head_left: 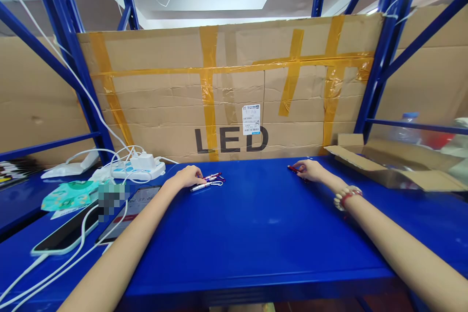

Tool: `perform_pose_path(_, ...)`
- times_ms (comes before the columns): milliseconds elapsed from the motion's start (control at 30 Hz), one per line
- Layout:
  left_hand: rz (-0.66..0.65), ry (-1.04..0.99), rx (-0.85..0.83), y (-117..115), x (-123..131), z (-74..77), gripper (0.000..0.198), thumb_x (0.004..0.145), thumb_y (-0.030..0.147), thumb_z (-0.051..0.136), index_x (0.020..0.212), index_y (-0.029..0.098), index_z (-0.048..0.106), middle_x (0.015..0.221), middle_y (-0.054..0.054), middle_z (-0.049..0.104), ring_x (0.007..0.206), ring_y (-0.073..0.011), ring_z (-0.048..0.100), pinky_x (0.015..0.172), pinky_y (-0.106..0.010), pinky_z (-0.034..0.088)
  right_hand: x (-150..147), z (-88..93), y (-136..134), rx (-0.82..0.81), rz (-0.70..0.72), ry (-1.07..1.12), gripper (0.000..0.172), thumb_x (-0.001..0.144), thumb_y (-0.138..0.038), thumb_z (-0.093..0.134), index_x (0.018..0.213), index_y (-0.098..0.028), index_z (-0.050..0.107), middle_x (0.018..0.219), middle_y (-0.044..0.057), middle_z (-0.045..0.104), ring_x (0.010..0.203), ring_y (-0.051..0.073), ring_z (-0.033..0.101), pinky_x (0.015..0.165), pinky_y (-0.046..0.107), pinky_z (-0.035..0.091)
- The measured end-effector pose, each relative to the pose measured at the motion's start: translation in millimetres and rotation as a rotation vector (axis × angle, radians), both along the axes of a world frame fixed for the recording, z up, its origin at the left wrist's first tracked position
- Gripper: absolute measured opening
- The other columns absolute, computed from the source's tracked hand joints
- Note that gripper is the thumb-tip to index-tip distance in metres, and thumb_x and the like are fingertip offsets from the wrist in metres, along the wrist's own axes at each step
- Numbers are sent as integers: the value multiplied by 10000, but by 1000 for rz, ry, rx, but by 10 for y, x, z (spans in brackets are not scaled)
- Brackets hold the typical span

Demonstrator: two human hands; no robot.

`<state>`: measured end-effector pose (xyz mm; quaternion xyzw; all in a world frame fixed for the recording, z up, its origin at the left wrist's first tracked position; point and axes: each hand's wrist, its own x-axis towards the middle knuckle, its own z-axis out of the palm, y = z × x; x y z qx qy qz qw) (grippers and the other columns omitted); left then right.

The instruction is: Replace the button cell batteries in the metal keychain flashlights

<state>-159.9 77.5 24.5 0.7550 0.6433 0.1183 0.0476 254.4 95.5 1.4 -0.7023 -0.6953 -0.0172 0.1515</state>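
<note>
My left hand (pixel 188 176) rests on the blue surface with its fingers curled against a small group of slim metallic tubes. One is a silver pen-like tube (pixel 200 186) with a pale hook at its end; beside it lie purple and red ones (pixel 212 177), partly covered by my fingertips. What those fingers grip is hidden. Further right, my right hand (pixel 310 170) is closed on a dark red pen-like tube (pixel 292 169), held low at the surface. A beaded bracelet circles that wrist.
A cardboard panel (pixel 164 107) stands along the back of the blue shelf (pixel 248 234). At left are a power strip (pixel 157 169) with white cables, a teal packet (pixel 71 195), a phone (pixel 69 229) and a dark-screened device (pixel 137 204). An open cardboard box (pixel 387 173) sits at right.
</note>
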Motion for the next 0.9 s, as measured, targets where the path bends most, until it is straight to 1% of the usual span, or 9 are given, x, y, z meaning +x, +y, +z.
perform_pose_path(133, -23, -40, -29, 4, 28, -56, 233, 683, 384, 676, 748, 161, 653, 757, -29, 677, 669, -147, 595, 632, -268, 431, -164, -11, -98, 102, 36, -30, 272, 767, -186, 563, 1017, -185, 670, 1031, 95, 673, 953, 238, 619, 764, 320, 477)
perform_pose_path(200, -31, -58, -2, -10, 48, -56, 199, 671, 379, 680, 720, 187, 660, 739, -25, 676, 682, -165, 598, 617, -263, 414, -295, -8, -150, 154, 77, -30, 273, 792, -225, 548, 1035, -170, 657, 1065, 120, 650, 992, 262, 597, 798, 363, 464)
perform_pose_path(300, -40, -85, 64, -48, 74, -19, 131, 641, 369, 692, 639, 240, 668, 689, -22, 679, 745, -222, 618, 611, -260, 384, -529, -4, -221, 207, 190, 6, 264, 819, -247, 532, 1045, -172, 645, 1041, 107, 648, 951, 227, 608, 810, 348, 465)
perform_pose_path(433, -69, -137, 172, -119, 142, 52, 107, 712, 347, 633, 677, 267, 696, 726, -21, 701, 825, -250, 624, 667, -267, 387, -829, -9, -331, 258, 344, 70, 265, 841, -300, 531, 1066, -194, 625, 1057, 72, 640, 959, 184, 603, 860, 317, 455)
perform_pose_path(567, -174, -211, 302, -240, 407, 39, 187, 814, 347, 536, 858, 276, 703, 916, -33, 707, 923, -250, 592, 772, -290, 390, -1052, -15, -476, 381, 566, 191, 345, 880, -386, 477, 1174, -225, 559, 1128, 73, 613, 1057, 206, 553, 929, 377, 417)
perform_pose_path(667, -319, -281, 353, -373, 732, -64, 149, 815, 340, 565, 856, 291, 700, 917, -23, 702, 881, -227, 587, 792, -289, 392, -1166, -24, -567, 432, 639, 270, 443, 894, -431, 434, 1288, -232, 464, 1244, 98, 555, 1167, 236, 475, 976, 439, 364)
perform_pose_path(733, -404, -325, 366, -465, 939, -159, 82, 776, 320, 629, 800, 293, 703, 854, -16, 700, 832, -218, 585, 790, -287, 396, -1216, -29, -606, 397, 677, 288, 459, 910, -437, 396, 1302, -207, 454, 1276, 110, 539, 1195, 234, 452, 1002, 435, 331)
perform_pose_path(800, -444, -374, 378, -538, 1089, -253, 38, 739, 303, 676, 728, 276, 701, 743, -22, 677, 758, -215, 576, 755, -290, 405, -1246, -27, -635, 291, 759, 290, 417, 931, -432, 339, 1209, -198, 543, 1185, 93, 607, 1114, 221, 515, 985, 403, 342)
perform_pose_path(900, -445, -448, 384, -593, 1182, -355, 46, 724, 296, 693, 688, 268, 695, 621, -13, 624, 638, -199, 545, 678, -286, 409, -1265, -17, -669, 47, 840, 335, 479, 939, -473, 270, 910, -182, 649, 859, 41, 683, 776, 171, 600, 758, 305, 447)
